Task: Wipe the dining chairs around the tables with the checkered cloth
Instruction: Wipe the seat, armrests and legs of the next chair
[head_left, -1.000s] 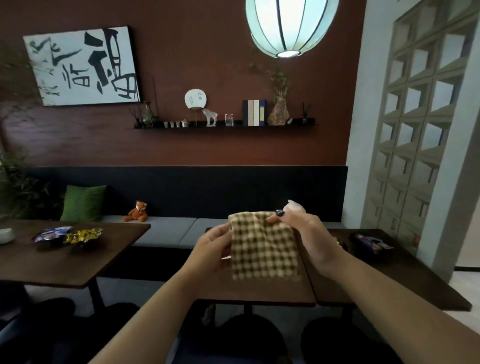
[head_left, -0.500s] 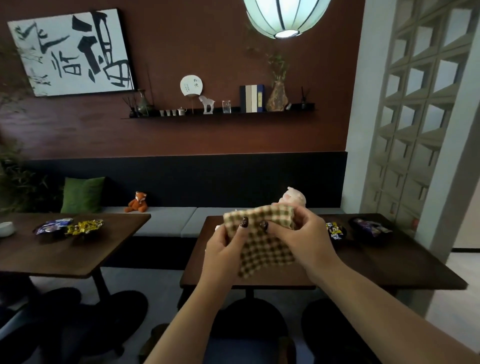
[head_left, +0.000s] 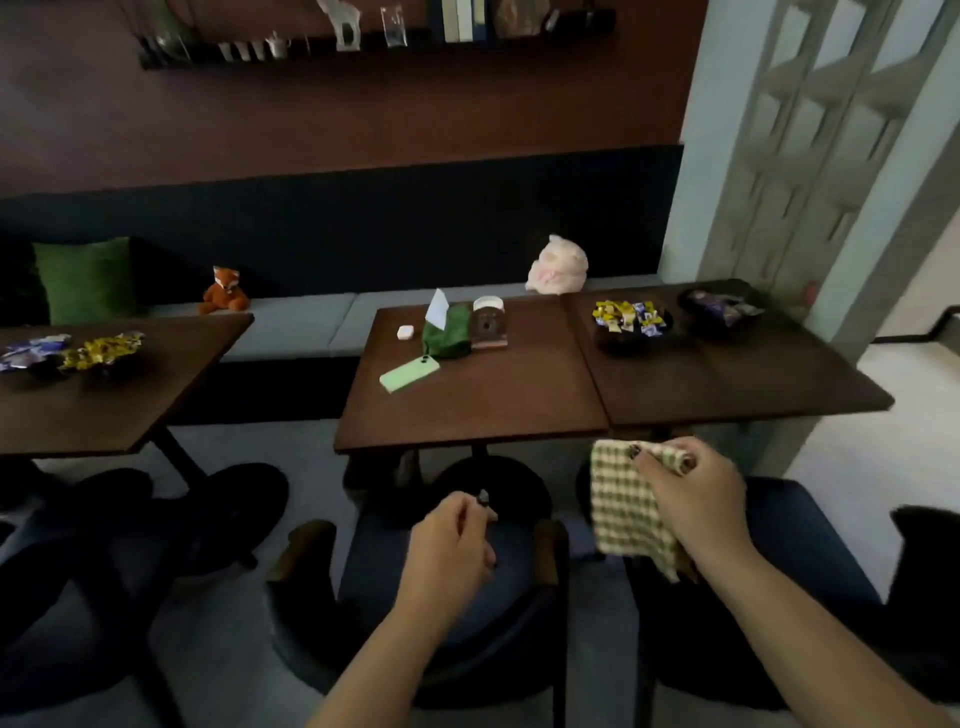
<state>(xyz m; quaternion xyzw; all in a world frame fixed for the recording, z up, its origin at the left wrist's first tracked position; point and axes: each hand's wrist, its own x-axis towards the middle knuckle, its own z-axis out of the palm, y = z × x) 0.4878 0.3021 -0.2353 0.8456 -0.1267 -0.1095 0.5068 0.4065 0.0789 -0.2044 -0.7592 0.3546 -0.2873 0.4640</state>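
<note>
At the far left of a dim dining room, we see a dark wooden table (head_left: 93, 395) carrying foil-wrapped sweets (head_left: 98, 351), with a green cushion (head_left: 83, 278) and a small orange fox toy (head_left: 224, 291) on the grey bench behind it. In the middle, two more dark tables stand pushed together; the nearer-left one (head_left: 467, 410) holds a pale green phone (head_left: 409, 374) and a green tissue pouch (head_left: 447, 335). Below it, near us, sits a blue-cushioned dining chair with wooden arms (head_left: 509, 587), not yet wiped, we judge. Our left hand (head_left: 447, 551) hangs over that seat, fingers loosely curled and grasping nothing. To the right, our right hand (head_left: 696, 499) pinches the beige-and-green checkered cloth (head_left: 623, 509) by its bunched top edge, the rest dangling free above the gap between this chair and a second blue chair (head_left: 810, 545). The cloth looks light, soft and limp; held by one edge it will flap and fold, so we would gather it into a pad under the palm before pressing it to the seat.
</note>
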